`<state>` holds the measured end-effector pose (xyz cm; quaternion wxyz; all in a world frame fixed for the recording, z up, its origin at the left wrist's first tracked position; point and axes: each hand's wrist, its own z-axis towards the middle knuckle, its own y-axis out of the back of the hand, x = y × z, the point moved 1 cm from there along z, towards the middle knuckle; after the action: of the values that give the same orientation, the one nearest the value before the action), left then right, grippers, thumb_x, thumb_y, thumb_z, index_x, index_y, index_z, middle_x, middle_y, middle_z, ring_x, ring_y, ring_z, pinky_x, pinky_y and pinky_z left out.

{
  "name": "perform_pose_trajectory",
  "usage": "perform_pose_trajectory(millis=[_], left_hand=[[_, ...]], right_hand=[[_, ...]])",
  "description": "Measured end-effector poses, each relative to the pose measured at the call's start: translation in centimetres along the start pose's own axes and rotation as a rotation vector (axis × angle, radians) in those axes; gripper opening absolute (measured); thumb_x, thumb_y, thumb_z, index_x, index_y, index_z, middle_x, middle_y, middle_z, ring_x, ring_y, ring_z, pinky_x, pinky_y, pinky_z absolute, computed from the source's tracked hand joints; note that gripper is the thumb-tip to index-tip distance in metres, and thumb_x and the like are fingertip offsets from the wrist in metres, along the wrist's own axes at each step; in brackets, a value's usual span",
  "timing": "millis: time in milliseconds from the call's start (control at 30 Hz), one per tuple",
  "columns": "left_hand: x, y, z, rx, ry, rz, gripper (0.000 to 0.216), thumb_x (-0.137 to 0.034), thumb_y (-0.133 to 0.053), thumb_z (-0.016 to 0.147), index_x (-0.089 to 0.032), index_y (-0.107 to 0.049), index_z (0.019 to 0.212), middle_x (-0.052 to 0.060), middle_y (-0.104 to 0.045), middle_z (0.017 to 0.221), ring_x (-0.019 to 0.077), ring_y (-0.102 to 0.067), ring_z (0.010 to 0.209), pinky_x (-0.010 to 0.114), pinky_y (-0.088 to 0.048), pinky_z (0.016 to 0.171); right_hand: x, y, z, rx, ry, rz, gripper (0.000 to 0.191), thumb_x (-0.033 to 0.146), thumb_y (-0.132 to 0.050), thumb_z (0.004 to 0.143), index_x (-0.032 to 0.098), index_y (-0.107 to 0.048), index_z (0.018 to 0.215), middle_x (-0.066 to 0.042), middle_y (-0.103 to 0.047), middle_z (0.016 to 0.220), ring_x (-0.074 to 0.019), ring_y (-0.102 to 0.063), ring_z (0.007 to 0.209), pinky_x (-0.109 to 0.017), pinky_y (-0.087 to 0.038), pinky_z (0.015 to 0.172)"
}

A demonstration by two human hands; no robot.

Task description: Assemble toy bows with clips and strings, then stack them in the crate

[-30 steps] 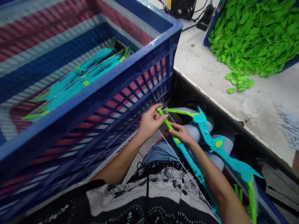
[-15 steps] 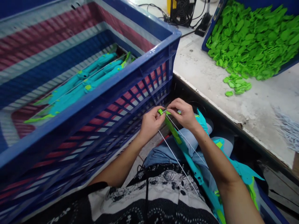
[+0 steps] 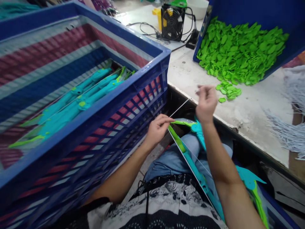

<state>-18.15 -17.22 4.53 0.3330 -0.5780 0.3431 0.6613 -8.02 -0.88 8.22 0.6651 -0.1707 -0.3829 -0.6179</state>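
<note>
String (image 3: 179, 108) runs taut from my left hand (image 3: 157, 128), which pinches it at the bow (image 3: 190, 162) tip over my lap, up to my right hand (image 3: 206, 101), which seems to pinch its end, though blurred. I'd keep it tight. Beyond that hand, bench (image 3: 250, 108) with green parts (image 3: 238, 47); crate (image 3: 107, 105) left of both.

**Small toy-assembly workshop**

I see a blue crate (image 3: 133, 86) holding teal toy bows (image 3: 71, 101), a bin (image 3: 250, 9) spilling identical green plastic parts (image 3: 238, 47) over a desk (image 3: 250, 108), bundled white cords (image 3: 289, 133) on it, and another bow (image 3: 177, 140) across the lap.
</note>
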Motion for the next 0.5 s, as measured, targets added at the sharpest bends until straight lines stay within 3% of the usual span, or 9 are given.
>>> perform_pose_trajectory(millis=[100,167,267,400,500], left_hand=[[-0.7,-0.2,1.7,0.021,0.278,-0.253,0.03,-0.044,-0.067,0.07,-0.015,-0.072,0.074,0.006,-0.067,0.08,0.0182,-0.061,0.08,0.03,-0.046,0.076],[-1.2,0.3,2.5,0.037,0.383,-0.308,0.035,-0.048,-0.071,0.064,-0.014,-0.07,0.072,0.005,-0.067,0.075,0.0171,-0.06,0.074,0.029,-0.045,0.071],[-2.3,1.8,3.0,0.031,0.28,-0.041,0.026,-0.039,-0.072,0.062,-0.014,-0.066,0.067,0.004,-0.066,0.074,0.016,-0.059,0.073,0.028,-0.044,0.07],[-4.5,3.4,2.4,-0.071,0.054,0.41,0.012,-0.027,-0.062,0.071,-0.015,-0.065,0.07,0.002,-0.065,0.068,0.0144,-0.059,0.065,0.026,-0.045,0.064],[-5.4,2.9,1.7,-0.098,0.171,0.147,0.012,-0.027,-0.06,0.074,-0.015,-0.062,0.078,0.003,-0.067,0.069,0.012,-0.058,0.052,0.022,-0.041,0.047]], right_hand=[[4.8,-1.8,-5.6,0.198,0.044,0.127,0.01,0.021,-0.046,0.094,0.02,-0.052,0.087,-0.007,-0.056,0.105,-0.0209,-0.054,0.115,-0.044,-0.045,0.1],[6.4,-2.7,-8.8,0.224,0.079,0.131,0.008,0.017,-0.047,0.093,0.02,-0.053,0.088,-0.009,-0.053,0.114,-0.0234,-0.048,0.124,-0.046,-0.044,0.103],[6.2,-3.5,-10.7,0.193,0.056,0.096,0.008,0.017,-0.047,0.092,0.02,-0.054,0.089,-0.01,-0.052,0.116,-0.0246,-0.046,0.126,-0.048,-0.044,0.103],[4.9,-3.9,-10.1,0.152,-0.045,0.083,0.01,0.018,-0.047,0.092,0.019,-0.054,0.085,-0.008,-0.054,0.1,-0.0193,-0.056,0.101,-0.04,-0.049,0.09],[5.0,-4.0,-9.4,0.104,-0.099,0.107,0.011,0.017,-0.048,0.092,0.02,-0.053,0.082,-0.006,-0.054,0.093,-0.0159,-0.057,0.089,-0.034,-0.05,0.082]])
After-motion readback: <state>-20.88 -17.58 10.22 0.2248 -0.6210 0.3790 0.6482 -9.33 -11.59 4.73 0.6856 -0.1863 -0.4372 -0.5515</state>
